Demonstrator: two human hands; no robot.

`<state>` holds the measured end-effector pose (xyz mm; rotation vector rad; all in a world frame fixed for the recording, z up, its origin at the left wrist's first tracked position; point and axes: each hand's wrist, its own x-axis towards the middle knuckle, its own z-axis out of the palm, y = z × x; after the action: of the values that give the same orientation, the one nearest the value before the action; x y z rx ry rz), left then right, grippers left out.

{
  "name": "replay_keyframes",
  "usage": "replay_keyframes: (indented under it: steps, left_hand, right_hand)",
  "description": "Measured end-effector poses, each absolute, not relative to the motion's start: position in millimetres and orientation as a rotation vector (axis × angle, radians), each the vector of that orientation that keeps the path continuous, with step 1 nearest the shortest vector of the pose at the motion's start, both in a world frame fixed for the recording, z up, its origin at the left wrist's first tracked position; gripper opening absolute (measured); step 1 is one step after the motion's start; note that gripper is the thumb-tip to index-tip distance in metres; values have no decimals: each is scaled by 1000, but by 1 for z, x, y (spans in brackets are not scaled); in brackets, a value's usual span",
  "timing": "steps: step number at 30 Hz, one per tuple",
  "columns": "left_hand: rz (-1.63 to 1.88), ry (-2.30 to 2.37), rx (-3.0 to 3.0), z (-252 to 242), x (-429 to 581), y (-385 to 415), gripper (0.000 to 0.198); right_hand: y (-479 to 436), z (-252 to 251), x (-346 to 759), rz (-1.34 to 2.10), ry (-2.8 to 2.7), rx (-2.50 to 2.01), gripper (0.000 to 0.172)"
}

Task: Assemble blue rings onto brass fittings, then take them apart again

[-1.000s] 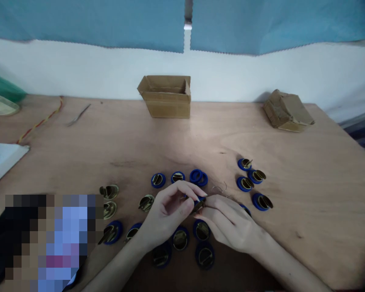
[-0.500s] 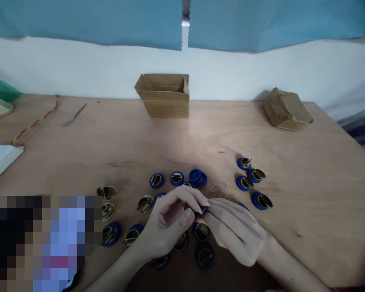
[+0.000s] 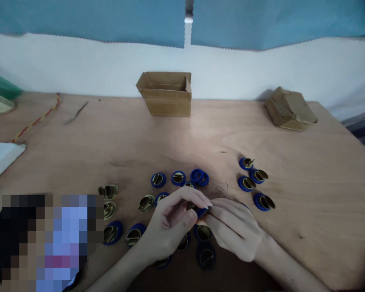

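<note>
Low in the middle of the wooden table (image 3: 109,138), my left hand (image 3: 170,225) and my right hand (image 3: 234,227) meet. Both pinch one small blue-ringed brass disc (image 3: 200,210) between their fingertips, just above the table. Several more blue-ringed brass discs lie around and partly under my hands, such as one (image 3: 205,255) below my fingers and a row (image 3: 178,177) just beyond them. A cluster of the same discs (image 3: 255,182) lies to the right. Bare brass pieces (image 3: 108,191) lie to the left. Two empty blue rings (image 3: 200,177) lie beyond my hands.
An open cardboard box (image 3: 165,94) stands at the back centre, a crumpled cardboard box (image 3: 288,108) at the back right. A red-yellow wire (image 3: 36,119), a thin metal tool (image 3: 76,113) and a white-blue object (image 3: 1,158) lie at the left. A pixelated patch covers the lower left.
My hands have drawn slightly nearer to me and lower with the disc still pinched between them. My right fingers have curled more over it.
</note>
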<state>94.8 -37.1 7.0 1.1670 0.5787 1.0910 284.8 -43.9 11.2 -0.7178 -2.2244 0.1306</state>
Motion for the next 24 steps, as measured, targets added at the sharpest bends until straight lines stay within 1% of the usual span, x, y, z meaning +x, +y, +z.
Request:
replay_keyframes:
  steps: [4, 6, 7, 9, 11, 14, 19, 22, 24]
  left_hand:
    - [1097, 747, 1114, -3, 98, -40, 19]
    - [1087, 829, 1064, -10, 100, -41, 21]
    - [1083, 854, 1047, -12, 101, -41, 21]
    - [1085, 881, 1031, -15, 103, -41, 20]
    - [1102, 891, 1032, -15, 103, -40, 15]
    - [1124, 881, 1041, -11, 103, -38, 9]
    - [1120, 967, 1096, -7, 102, -35, 17]
    - [1133, 956, 1121, -7, 101, -33, 18]
    - [1130, 911, 1104, -6, 101, -33, 18]
  right_hand:
    - [-46, 5, 283, 327, -2087, -884, 5]
    - [-47, 3, 284, 448, -1987, -981, 16]
    - [-47, 3, 284, 496, -1966, -1008, 18]
    - [-47, 3, 283, 539, -1990, -1014, 14]
    - [-47, 4, 281, 496, -2060, -986, 9]
    - [-48, 3, 276, 420, -2119, -968, 8]
    - [-53, 2, 273, 479, -2079, -1020, 5]
    - [-52, 6, 278, 703, -1945, -1101, 6]
    - [-49, 9, 283, 1009, -1740, -1174, 7]
